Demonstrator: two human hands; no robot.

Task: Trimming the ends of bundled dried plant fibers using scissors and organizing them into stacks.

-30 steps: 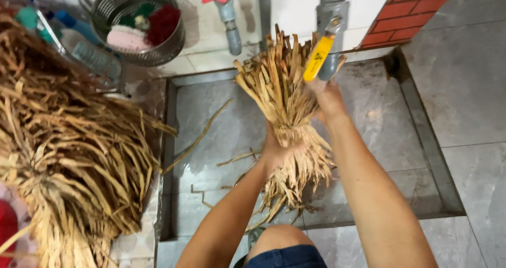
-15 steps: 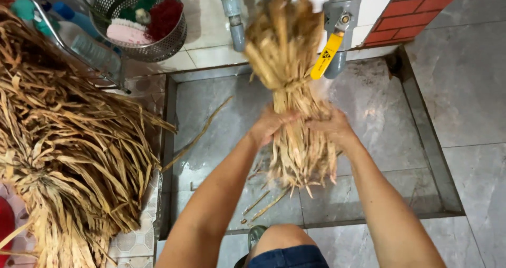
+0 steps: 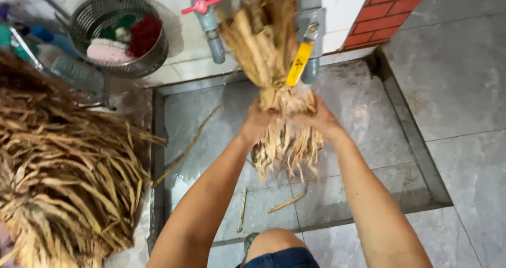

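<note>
We noted the heap of dried leaf strips (image 3: 63, 189) lying left of the wet stone basin (image 3: 411, 141). Our left hand (image 3: 256, 121) and right hand (image 3: 321, 121) were both closed around the upright bundle of leaf strips (image 3: 269, 51), under the yellow-handled tap (image 3: 301, 62). Judgement: a firm mid-bundle grip should keep strands together while water reaches the frayed ends.

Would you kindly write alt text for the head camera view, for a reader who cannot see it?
Both hands, left hand and right hand, grip a bundle of dried straw-coloured leaves under a tap with a yellow handle, above a wet grey stone basin. A large heap of the same leaves lies at left.
</note>
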